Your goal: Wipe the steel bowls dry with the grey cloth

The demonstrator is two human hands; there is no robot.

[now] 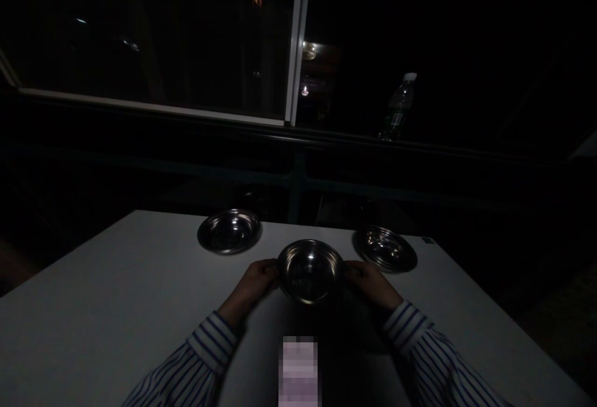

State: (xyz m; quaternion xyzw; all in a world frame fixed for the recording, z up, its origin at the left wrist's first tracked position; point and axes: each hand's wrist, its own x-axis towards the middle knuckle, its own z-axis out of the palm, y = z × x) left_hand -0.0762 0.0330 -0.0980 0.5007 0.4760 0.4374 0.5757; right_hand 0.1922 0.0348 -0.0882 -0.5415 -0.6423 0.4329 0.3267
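A shiny round metal bowl [310, 272] is held between my two hands over the middle of the white table. My left hand [254, 284] grips its left rim, and my right hand [370, 283] grips the right side. Both hands are closed at the bowl's edge, with the fingertips partly hidden in the dark. Toward the far left lies a shallow metal dish [229, 231]. Another metal dish [385, 248] lies near the far right edge, just beyond my right hand.
The white table [153, 270] ends just past the two dishes. Behind it, a clear plastic bottle [400, 109] with a white cap stands on a dark ledge. A window frame [295, 46] rises at the back. A pixelated patch covers the lower middle of the view.
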